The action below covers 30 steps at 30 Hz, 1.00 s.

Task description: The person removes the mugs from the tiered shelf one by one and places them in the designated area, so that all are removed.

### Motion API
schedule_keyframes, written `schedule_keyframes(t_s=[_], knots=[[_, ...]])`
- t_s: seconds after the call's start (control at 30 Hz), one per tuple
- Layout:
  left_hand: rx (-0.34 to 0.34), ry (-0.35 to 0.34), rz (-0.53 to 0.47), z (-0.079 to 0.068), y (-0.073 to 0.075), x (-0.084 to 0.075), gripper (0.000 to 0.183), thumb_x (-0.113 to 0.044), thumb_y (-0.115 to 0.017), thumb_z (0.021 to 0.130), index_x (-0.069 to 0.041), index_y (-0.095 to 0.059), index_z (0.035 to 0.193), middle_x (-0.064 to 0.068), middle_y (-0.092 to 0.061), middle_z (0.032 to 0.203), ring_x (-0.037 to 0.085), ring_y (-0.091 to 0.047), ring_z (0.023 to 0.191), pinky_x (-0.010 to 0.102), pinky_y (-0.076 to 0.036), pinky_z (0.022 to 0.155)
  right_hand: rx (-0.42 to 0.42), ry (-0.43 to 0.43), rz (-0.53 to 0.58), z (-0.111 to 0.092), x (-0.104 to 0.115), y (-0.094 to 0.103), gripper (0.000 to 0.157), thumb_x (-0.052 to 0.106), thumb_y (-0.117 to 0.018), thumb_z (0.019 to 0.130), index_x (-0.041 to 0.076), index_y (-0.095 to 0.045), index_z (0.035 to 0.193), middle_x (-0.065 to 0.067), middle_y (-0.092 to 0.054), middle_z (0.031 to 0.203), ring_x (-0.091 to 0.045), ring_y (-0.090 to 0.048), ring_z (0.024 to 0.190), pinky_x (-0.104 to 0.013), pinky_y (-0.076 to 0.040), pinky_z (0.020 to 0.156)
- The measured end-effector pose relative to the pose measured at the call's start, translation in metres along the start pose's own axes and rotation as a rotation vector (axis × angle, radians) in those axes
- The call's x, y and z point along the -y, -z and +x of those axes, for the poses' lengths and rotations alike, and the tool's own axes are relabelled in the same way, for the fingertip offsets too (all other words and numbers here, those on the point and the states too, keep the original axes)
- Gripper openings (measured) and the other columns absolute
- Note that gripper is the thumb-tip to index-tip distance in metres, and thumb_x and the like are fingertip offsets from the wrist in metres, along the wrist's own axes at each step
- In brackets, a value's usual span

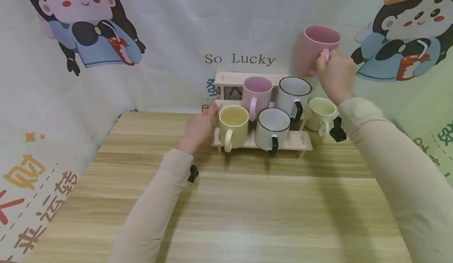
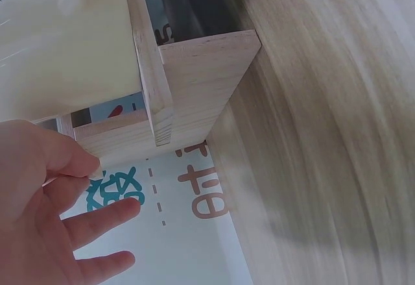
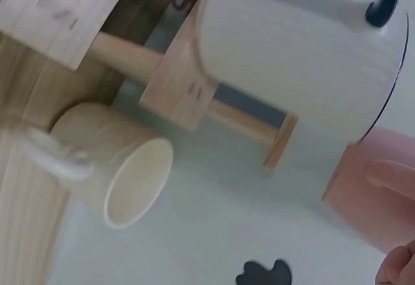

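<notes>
My right hand (image 1: 337, 74) grips the handle of a large pink mug (image 1: 311, 54), raised at the right end of the rack's top step. In the right wrist view that pink mug (image 3: 382, 194) shows at the right edge, fingertips (image 3: 397, 265) below it. At the rack's left end, my left hand (image 1: 199, 127) pinches the wooden step rack (image 1: 301, 139) with thumb and index finger; its other fingers stretch out in the left wrist view. A yellow mug (image 1: 233, 123) and a black-rimmed white mug (image 1: 272, 131) stand on the lowest step.
Behind them on the middle step are a smaller pink mug (image 1: 256, 94) and another black-rimmed white mug (image 1: 291, 96). A cream mug (image 1: 320, 115) stands on the wooden table (image 1: 226, 208) right of the rack. A printed cloth (image 1: 177, 31) hangs close behind.
</notes>
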<state>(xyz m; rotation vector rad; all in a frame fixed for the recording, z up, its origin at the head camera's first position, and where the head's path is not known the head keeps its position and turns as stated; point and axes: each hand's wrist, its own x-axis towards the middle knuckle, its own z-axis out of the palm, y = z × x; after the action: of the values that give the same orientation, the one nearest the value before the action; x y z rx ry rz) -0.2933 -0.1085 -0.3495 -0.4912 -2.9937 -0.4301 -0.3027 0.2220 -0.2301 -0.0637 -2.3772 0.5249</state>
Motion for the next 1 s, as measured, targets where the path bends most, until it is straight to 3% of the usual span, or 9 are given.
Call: schedule_keyframes(t_s=[0.1, 0.27, 0.53, 0.63, 0.87, 1.0], knots=[[-0.003, 0.001, 0.0, 0.001, 0.001, 0.0, 0.059, -0.001, -0.047, 0.089, -0.011, -0.036, 0.146, 0.007, -0.028, 0.156, 0.034, -0.061, 0.108, 0.037, -0.054, 0.07, -0.004, -0.009, -0.014, 0.001, -0.012, 0.004, 0.041, 0.027, -0.036, 0.098, 0.001, -0.045, 0.068, -0.024, -0.052, 0.069, -0.044, -0.052, 0.07, -0.039, -0.03, 0.053], [0.017, 0.006, -0.002, 0.001, 0.0, 0.001, 0.06, -0.001, -0.046, 0.089, -0.011, -0.034, 0.147, 0.006, -0.026, 0.157, 0.034, -0.057, 0.115, 0.034, -0.053, 0.066, 0.022, -0.046, -0.03, -0.004, -0.035, 0.012, 0.041, 0.027, -0.034, 0.098, 0.0, -0.045, 0.07, -0.025, -0.052, 0.07, -0.041, -0.049, 0.068, -0.037, -0.03, 0.052], [0.013, -0.008, 0.018, 0.002, -0.001, -0.001, 0.059, -0.002, -0.045, 0.09, -0.011, -0.035, 0.147, 0.007, -0.027, 0.157, 0.034, -0.062, 0.103, 0.032, -0.051, 0.062, 0.061, -0.085, -0.062, -0.018, -0.067, 0.02, 0.045, 0.028, -0.03, 0.098, -0.006, -0.049, 0.077, -0.035, -0.058, 0.083, -0.051, -0.052, 0.077, -0.054, -0.038, 0.063], [0.017, -0.013, 0.018, 0.002, -0.001, -0.001, 0.059, -0.002, -0.045, 0.09, -0.011, -0.034, 0.147, 0.007, -0.026, 0.157, 0.032, -0.063, 0.095, 0.032, -0.05, 0.06, 0.063, -0.107, -0.072, -0.025, -0.079, 0.02, 0.043, 0.028, -0.03, 0.098, -0.004, -0.047, 0.076, -0.035, -0.058, 0.083, -0.05, -0.053, 0.076, -0.053, -0.037, 0.061], [0.002, -0.009, -0.009, 0.002, -0.001, 0.001, 0.059, 0.0, -0.046, 0.089, -0.011, -0.036, 0.146, 0.008, -0.027, 0.157, 0.036, -0.054, 0.121, 0.042, -0.054, 0.08, 0.031, -0.074, -0.064, -0.037, -0.102, 0.013, 0.04, 0.024, -0.033, 0.098, -0.001, -0.044, 0.068, -0.034, -0.062, 0.079, -0.043, -0.052, 0.064, -0.042, -0.03, 0.052], [-0.006, -0.011, -0.013, 0.002, -0.001, 0.001, 0.058, 0.0, -0.048, 0.089, -0.013, -0.039, 0.145, 0.008, -0.029, 0.156, 0.038, -0.06, 0.11, 0.042, -0.055, 0.074, 0.041, -0.079, -0.06, -0.044, -0.115, 0.012, 0.042, 0.023, -0.033, 0.098, -0.004, -0.047, 0.069, -0.036, -0.06, 0.079, -0.049, -0.053, 0.066, -0.05, -0.034, 0.054]])
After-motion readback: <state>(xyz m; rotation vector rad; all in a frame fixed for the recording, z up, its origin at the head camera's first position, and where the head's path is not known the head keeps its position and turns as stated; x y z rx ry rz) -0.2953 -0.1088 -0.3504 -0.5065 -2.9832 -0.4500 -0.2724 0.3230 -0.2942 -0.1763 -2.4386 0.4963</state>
